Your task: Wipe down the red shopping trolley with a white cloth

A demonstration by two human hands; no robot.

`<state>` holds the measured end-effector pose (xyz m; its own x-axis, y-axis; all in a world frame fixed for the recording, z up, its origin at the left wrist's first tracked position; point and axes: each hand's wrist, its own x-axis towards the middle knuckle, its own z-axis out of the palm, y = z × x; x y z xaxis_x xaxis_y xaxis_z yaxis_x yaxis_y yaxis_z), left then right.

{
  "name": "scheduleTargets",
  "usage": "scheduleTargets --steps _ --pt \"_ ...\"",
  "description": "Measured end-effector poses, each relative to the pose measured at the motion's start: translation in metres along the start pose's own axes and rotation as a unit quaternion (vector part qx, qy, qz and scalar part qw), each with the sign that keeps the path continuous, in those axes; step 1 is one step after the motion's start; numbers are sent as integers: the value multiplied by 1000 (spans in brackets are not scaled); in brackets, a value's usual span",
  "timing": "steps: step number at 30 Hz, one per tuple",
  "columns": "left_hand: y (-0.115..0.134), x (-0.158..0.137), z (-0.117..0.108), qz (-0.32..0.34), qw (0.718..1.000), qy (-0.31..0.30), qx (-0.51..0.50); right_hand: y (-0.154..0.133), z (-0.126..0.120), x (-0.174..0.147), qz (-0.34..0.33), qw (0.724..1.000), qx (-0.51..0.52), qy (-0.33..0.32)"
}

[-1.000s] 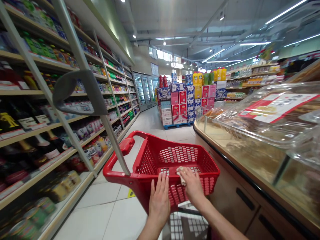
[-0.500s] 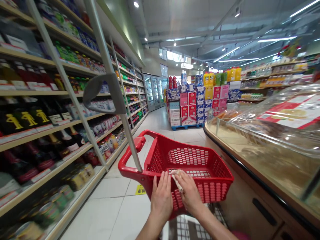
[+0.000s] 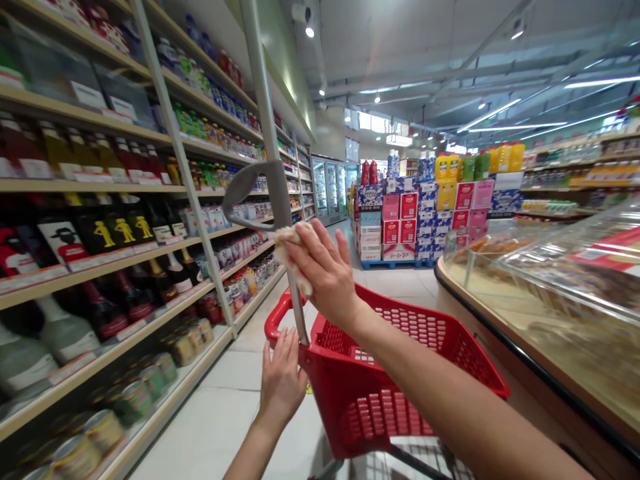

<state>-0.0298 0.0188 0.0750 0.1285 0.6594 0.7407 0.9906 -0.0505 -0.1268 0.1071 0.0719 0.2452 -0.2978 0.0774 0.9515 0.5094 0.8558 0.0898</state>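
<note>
A red plastic shopping basket cart (image 3: 370, 393) with perforated sides stands in front of me. From its left end rises a grey metal pole (image 3: 299, 313) carrying a grey loop-shaped handle (image 3: 283, 193). My right hand (image 3: 327, 273) presses a pale, crumpled cloth (image 3: 293, 257) against the pole, just below that loop. Its fingers lie over the cloth. My left hand (image 3: 284, 377) rests on the cart's red rim near the pole's foot, fingers stretched and holding nothing.
Shelves of bottles and cans (image 3: 150, 250) line the left side. Stacked drink cartons (image 3: 400, 223) stand ahead on a blue pallet (image 3: 397, 265). To the right is a counter with a black edge (image 3: 505, 340), with clear plastic packs (image 3: 595, 260) on it. Glass-door fridges (image 3: 327, 187) are farther back.
My right hand has moved the cloth from the basket's near rim up and left to the pole. My left hand has shifted left along the rim. The view has turned slightly left.
</note>
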Motion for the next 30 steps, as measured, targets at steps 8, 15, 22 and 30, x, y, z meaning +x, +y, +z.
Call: scheduleTargets --steps 8,15,22,30 --pt "-2 2 -8 8 999 -33 -8 7 29 -88 -247 940 1 -236" --pt "-3 5 -9 19 998 -53 -18 6 21 -45 -142 982 24 -125" --pt "-4 5 -9 18 998 -52 -28 -26 35 -224 -50 972 51 -225" --pt "-1 4 -7 21 999 -43 -20 -40 7 -228 50 974 72 -210"
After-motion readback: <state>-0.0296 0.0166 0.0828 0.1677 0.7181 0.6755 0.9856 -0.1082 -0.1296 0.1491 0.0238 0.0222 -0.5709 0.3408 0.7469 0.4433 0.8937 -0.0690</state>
